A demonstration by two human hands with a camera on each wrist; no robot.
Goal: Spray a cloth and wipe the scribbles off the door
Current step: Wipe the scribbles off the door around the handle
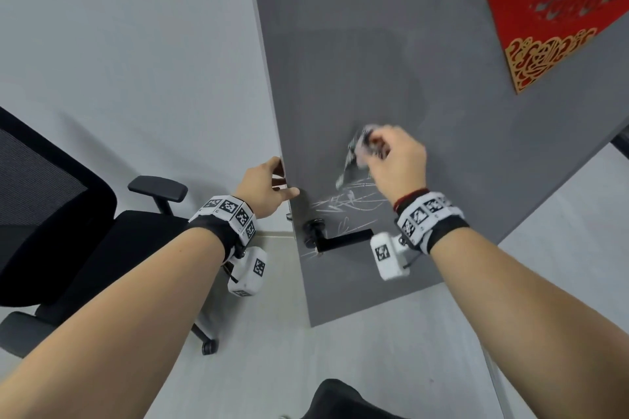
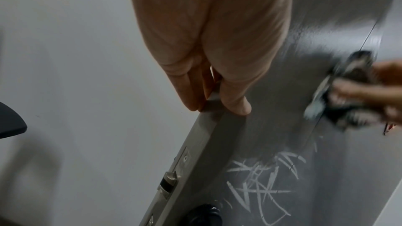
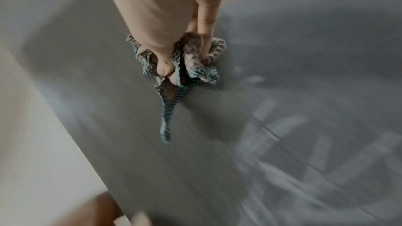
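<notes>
Right fingers (image 3: 163, 70) bunched around cloth (image 3: 193, 61) against door (image 1: 357, 61), left fingers (image 2: 237, 102) gripping its edge, above scribbles (image 1: 343, 204)

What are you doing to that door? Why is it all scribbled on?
Someone is cleaning white scribbles off a grey door. The right hand has a checked cloth bunched in its fingers and holds it against the door just above the scribbles. The left hand grips the door's edge, thumb on the front face, fingers wrapped behind. Most of the scribbles are still there, above the black handle. An office chair stands to the left.
</notes>
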